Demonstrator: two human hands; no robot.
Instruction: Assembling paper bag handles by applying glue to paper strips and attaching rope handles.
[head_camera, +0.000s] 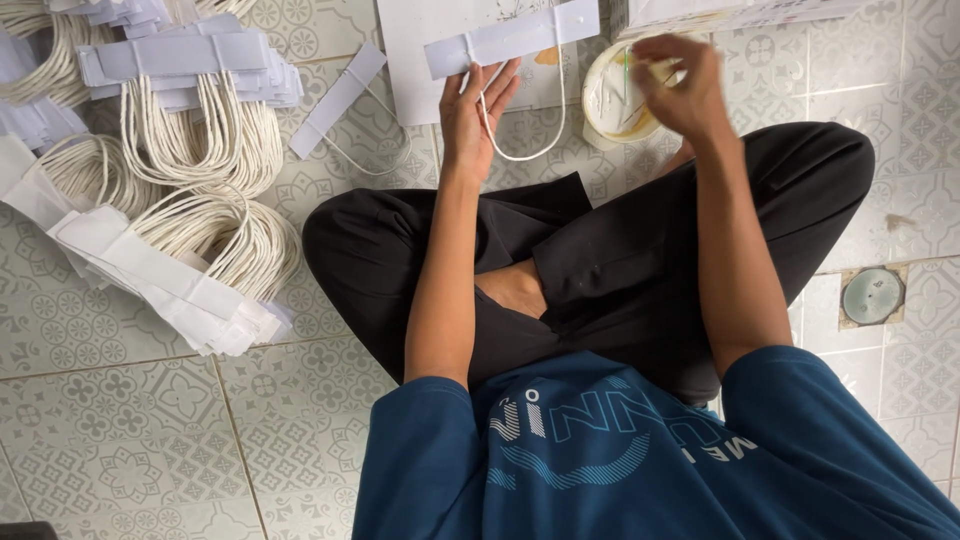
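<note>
White paper strip (512, 37) with a cord loop (520, 140) hangs from the left hand (475, 110), pinched at its lower edge. The right hand (678, 85) closes on a thin stick over the glue tub (612, 100). Many finished handles (180, 150) lie heaped on the tiled floor (120, 430); one loose strip (338, 98) lies beside them.

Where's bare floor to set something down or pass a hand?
Bare tile lies below the handle stacks, left of the knee; more on the right around the round floor drain. It is crowded at top left with stacks, and ahead by the white sheet and tub.
</note>
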